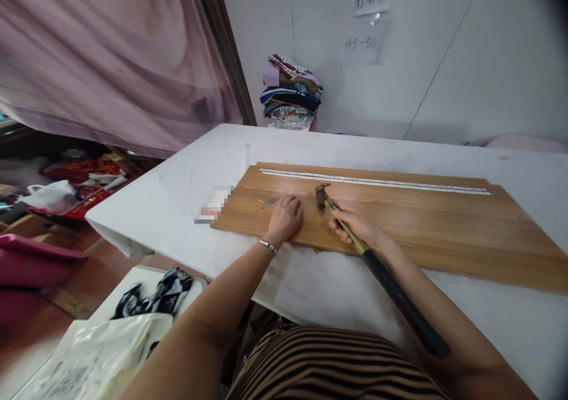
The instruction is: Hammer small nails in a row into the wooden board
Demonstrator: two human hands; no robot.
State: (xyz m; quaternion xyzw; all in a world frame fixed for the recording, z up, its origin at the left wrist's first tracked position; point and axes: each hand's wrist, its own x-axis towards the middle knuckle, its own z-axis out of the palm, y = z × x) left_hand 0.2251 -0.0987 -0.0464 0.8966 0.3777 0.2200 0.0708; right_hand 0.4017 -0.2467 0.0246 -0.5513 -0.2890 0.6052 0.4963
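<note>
My right hand (355,222) grips a claw hammer (350,231) by its yellowish shaft, close below the rusty head. The black handle slants back toward me along my right forearm, and the head is over a brown wooden board (421,228). My left hand (286,215) lies palm down on the board, left of the hammer head, its fingers apart from the hammer. Right beside its fingers lie a few small nails (269,202). What is under the left palm is hidden. Two thin white strips (373,181) run along the board's far side.
The board rests on a white-covered table (164,181). A blurred-out item (215,205) sits by its left end. Folded clothes (290,95) are stacked against the wall. Left of me are a plastic bag (102,352), patterned cloth (155,293) and a pink curtain (110,57).
</note>
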